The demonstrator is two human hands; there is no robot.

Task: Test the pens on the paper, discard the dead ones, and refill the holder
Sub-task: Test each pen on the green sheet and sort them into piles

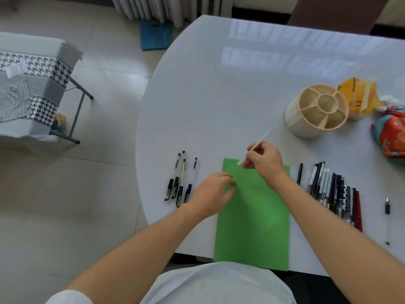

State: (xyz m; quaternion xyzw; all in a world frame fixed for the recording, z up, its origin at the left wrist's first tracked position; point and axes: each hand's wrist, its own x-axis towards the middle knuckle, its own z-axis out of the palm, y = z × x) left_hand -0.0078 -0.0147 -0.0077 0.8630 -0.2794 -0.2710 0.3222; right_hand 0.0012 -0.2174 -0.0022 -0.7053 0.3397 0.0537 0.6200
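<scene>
We see the right hand (264, 163) pinching a pale white pen (256, 148), its tip at the top edge of the green paper (252, 216) on the white bench (219, 95). The left hand (210, 194) rests on the paper's left edge, fingers loosely curled, seemingly holding nothing. Four pens (179, 181) lie left of the paper, a larger row of pens (335, 191) right, and the beige divided holder (316, 109) stands beyond, empty.
</scene>
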